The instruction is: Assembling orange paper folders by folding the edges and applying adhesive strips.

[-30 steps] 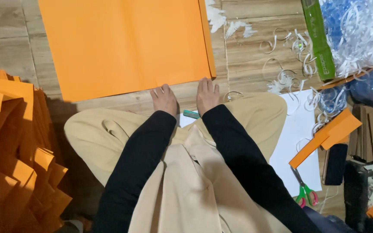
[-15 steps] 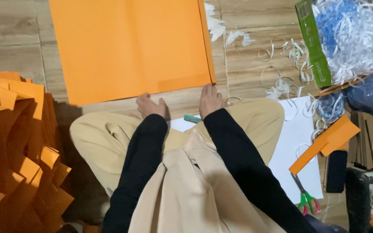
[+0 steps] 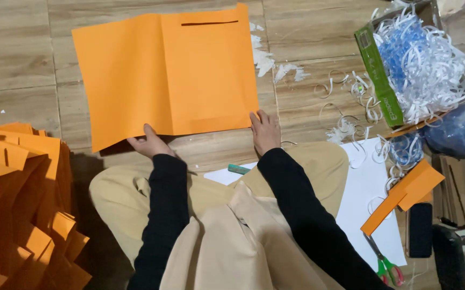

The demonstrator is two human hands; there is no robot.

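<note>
1. Pinching the near edge of the orange paper sheet (image 3: 165, 75), the left hand (image 3: 149, 144) has its fingers curled shut on the lower left part, which is lifted off the wooden floor (image 3: 23, 59).
2. The right hand (image 3: 264, 131) grips the lower right corner, thumb on top.
3. The sheet has a fold crease and a narrow slit near its far edge.
4. A stack of orange folded papers (image 3: 17, 204) lies left; green-handled scissors (image 3: 385, 263) lie right on white paper (image 3: 369, 188).

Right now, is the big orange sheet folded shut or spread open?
Spread open. The orange sheet lies flat on the wooden floor, a vertical crease down its middle; the left hand and right hand hold its near edge.
</note>
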